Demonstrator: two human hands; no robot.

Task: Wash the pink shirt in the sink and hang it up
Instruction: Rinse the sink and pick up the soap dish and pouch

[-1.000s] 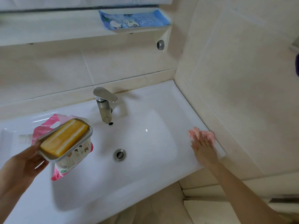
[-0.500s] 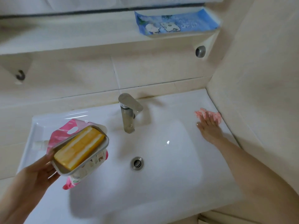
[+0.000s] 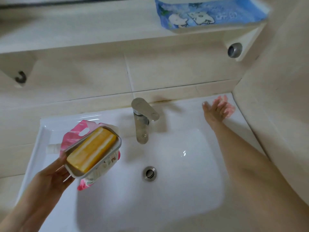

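We see the left hand (image 3: 50, 180) gripping a white soap dish (image 3: 119, 141) that holds 1 yellow soap bar (image 3: 92, 152), with a pink pouch (image 3: 73, 136) pressed beneath it, above the sink (image 3: 43, 136). The right hand (image 3: 213, 113), fingers spread, is at the bunched pink shirt (image 3: 230, 109) on the sink's back right corner; we cannot tell whether they touch.
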